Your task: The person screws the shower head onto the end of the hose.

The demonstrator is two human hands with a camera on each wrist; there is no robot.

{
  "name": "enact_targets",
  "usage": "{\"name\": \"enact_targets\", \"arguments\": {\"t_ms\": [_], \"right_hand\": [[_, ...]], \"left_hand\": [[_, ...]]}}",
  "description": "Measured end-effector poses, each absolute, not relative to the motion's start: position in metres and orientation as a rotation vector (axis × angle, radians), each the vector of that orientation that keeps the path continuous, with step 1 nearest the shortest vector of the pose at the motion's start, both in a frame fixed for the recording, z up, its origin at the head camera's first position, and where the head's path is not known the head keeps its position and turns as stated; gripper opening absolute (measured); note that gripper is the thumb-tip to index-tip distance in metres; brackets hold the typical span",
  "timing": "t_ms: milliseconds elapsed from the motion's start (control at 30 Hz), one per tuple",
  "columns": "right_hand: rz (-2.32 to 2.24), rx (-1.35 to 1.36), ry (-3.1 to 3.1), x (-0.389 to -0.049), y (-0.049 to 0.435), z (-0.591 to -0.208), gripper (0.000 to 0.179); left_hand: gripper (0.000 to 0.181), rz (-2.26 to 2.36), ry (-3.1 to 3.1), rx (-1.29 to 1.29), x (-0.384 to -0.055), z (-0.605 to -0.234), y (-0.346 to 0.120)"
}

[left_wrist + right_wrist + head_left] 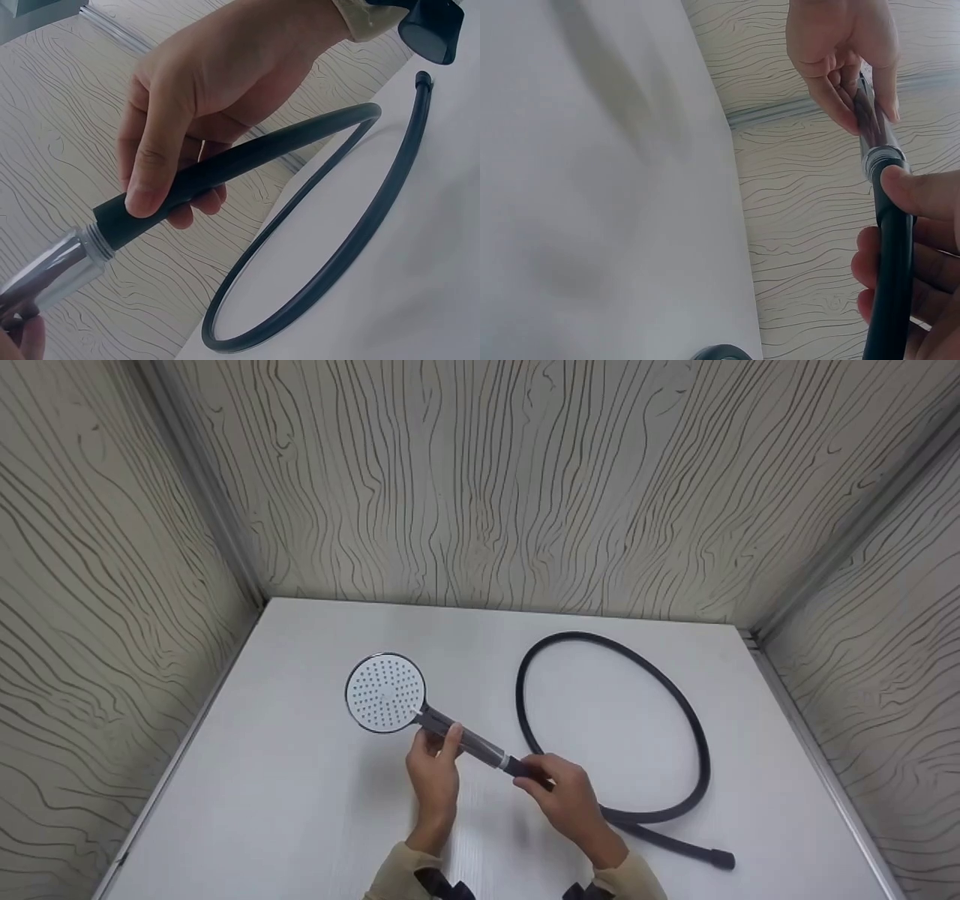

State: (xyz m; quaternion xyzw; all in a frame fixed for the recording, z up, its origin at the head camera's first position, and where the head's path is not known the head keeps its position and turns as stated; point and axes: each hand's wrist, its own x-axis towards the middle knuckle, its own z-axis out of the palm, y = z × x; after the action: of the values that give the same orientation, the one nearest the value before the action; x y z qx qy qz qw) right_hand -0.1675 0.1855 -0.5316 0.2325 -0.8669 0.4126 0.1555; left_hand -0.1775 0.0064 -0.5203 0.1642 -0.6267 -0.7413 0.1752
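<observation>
My left hand grips the grey handle of a round shower head, whose white nozzle face is turned up toward the head camera. The shower head is raised above the table and slants down to the right. With thumb and fingers, my right hand pinches the end of a black shower hose. That hose end meets the handle's clear threaded tip in line, and some thread still shows between them. In the right wrist view, the hose's end sleeve lies under my right thumb.
The hose curves in a wide loop on the white table, on the right side. Its other end lies near the front right. Wood-grain panels enclose the table at the back and both sides.
</observation>
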Motion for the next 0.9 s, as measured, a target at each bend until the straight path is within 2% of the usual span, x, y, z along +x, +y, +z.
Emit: {"name": "enact_targets", "arguments": {"t_ms": [900], "right_hand": [[1.245,0.727,-2.462,-0.1678,0.1874,-0.5391,0.014]], "left_hand": [[0.037,-2.183,-1.835,0.453,-0.1736,-0.5271,0.0034]]}}
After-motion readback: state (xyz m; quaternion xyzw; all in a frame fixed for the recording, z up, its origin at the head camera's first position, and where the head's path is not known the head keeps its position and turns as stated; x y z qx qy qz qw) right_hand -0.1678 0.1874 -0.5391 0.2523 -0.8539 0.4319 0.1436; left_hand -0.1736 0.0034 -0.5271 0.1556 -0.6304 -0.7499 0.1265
